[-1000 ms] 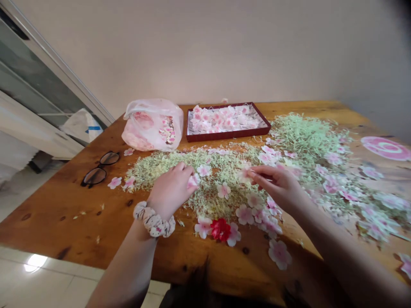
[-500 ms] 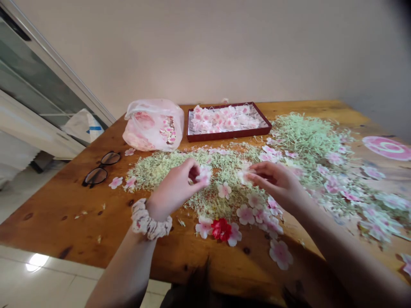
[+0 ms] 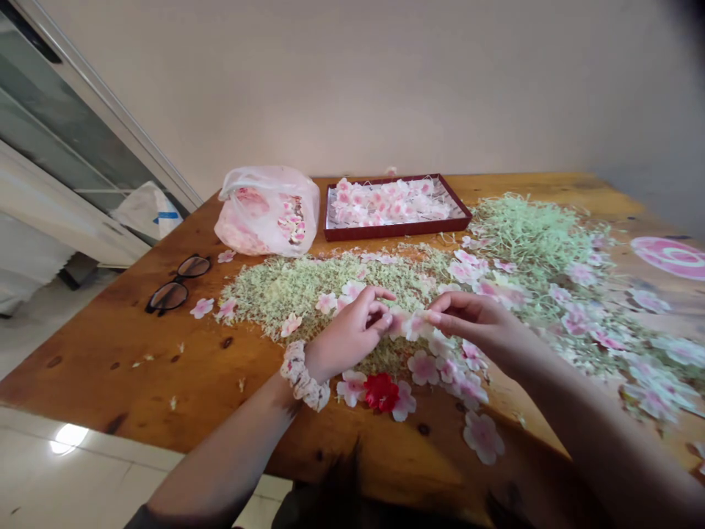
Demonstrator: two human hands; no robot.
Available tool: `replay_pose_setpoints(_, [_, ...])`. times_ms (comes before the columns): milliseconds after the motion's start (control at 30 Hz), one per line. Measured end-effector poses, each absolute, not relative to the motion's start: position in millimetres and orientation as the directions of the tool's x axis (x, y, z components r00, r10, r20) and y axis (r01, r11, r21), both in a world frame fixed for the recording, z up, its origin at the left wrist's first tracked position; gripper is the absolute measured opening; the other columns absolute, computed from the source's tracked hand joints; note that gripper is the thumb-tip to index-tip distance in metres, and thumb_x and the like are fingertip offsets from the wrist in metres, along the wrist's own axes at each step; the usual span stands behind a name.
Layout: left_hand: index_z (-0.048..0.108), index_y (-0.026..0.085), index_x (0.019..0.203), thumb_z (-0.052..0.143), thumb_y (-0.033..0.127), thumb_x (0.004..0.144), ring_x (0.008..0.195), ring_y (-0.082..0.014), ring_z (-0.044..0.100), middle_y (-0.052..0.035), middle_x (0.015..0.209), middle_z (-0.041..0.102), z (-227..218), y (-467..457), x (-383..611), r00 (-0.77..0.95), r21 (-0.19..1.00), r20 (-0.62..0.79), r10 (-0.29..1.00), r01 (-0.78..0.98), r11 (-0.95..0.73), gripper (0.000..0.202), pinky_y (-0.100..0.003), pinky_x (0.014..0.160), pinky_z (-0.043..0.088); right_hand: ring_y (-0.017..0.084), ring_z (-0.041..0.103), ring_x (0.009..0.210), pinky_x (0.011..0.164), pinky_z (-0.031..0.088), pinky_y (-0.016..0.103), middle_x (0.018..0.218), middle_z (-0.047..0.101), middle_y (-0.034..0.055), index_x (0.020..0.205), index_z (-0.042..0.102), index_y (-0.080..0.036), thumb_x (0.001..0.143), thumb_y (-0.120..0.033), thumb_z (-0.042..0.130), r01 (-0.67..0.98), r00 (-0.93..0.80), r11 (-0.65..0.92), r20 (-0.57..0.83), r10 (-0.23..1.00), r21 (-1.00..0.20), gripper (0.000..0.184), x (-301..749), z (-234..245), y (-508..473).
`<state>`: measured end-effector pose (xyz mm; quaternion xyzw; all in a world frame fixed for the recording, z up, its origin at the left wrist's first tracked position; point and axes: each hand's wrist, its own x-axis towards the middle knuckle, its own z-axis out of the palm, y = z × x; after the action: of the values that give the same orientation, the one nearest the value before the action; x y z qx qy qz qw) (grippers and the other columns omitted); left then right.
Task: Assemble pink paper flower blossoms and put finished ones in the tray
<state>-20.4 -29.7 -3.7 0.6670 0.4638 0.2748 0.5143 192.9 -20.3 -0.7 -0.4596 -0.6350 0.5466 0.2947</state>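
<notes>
Eyeglasses (image 3: 168, 296) (dark frames) on a wooden table (image 3: 93, 375)

Right hand (image 3: 476, 323) pinching a pink blossom (image 3: 413, 325), left hand (image 3: 349, 339) just beside, over shredded green filler (image 3: 286, 290)

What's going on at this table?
A person is working with both bare hands over a wooden table. The right hand pinches a pale pink flower between its fingertips, and the curled left hand, with a scrunchie on its wrist, sits close beside it. Loose pink flowers lie scattered over shredded green filler. Farther back, more flowers sit in a dark red tray, beside a plastic bag.
</notes>
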Motion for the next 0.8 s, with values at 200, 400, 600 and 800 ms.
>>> replay_pose_setpoints(200, [0.036, 0.016, 0.128, 0.039, 0.02, 0.091, 0.082, -0.0184, 0.057, -0.0062, 0.09, 0.062, -2, -36, -17, 0.51, 0.845, -0.022, 0.86, 0.469, -0.257, 0.037, -0.033, 0.076, 0.044, 0.015, 0.059, 0.072, 0.06, 0.046, 0.025, 0.084, 0.063, 0.0047, 0.074, 0.059, -0.018, 0.078, -0.042, 0.065, 0.294, -0.425, 0.004, -0.126, 0.896, -0.956, 0.024, 179, -8, -27])
replay_pose_setpoints(400, [0.033, 0.02, 0.134, 0.04, 0.021, 0.091, 0.086, -0.0194, 0.059, -0.0055, 0.093, 0.063, -3, -36, -17, 0.517, 0.88, -0.011, 0.856, 0.412, -0.238, 0.043, -0.035, 0.08, 0.045, 0.013, 0.057, 0.059, 0.049, 0.043, 0.024, 0.072, 0.062, 0.003, 0.076, 0.055, -0.018, 0.079, -0.043, 0.062, 0.299, -0.352, 0.004, -0.106, 0.93, -0.954, 0.026, 173, -14, -32])
replay_pose_setpoints(600, [0.048, 0.021, 0.119, 0.047, 0.035, 0.09, 0.085, -0.018, 0.062, -0.0044, 0.091, 0.063, -5, -38, -11, 0.395, 0.974, -0.097, 0.913, 0.225, 0.006, 0.032, -0.032, 0.078, 0.049, 0.015, 0.06, 0.065, 0.057, 0.049, 0.026, 0.075, 0.063, 0.0037, 0.074, 0.055, -0.019, 0.078, -0.042, 0.065, 0.285, -0.33, 0.08, -0.02, 0.944, -0.955, 0.025, 174, -14, -31])
replay_pose_setpoints(800, [0.051, 0.018, 0.11, 0.059, 0.027, 0.083, 0.074, -0.0137, 0.061, -0.001, 0.079, 0.06, -10, -36, -8, 0.281, 0.983, -0.034, 0.959, 0.184, -0.02, 0.03, -0.027, 0.069, 0.049, 0.017, 0.064, 0.072, 0.063, 0.051, 0.028, 0.08, 0.064, 0.0048, 0.083, 0.055, -0.019, 0.077, -0.043, 0.066, 0.272, -0.283, 0.094, 0.013, 0.959, -0.958, 0.028, 174, -13, -28])
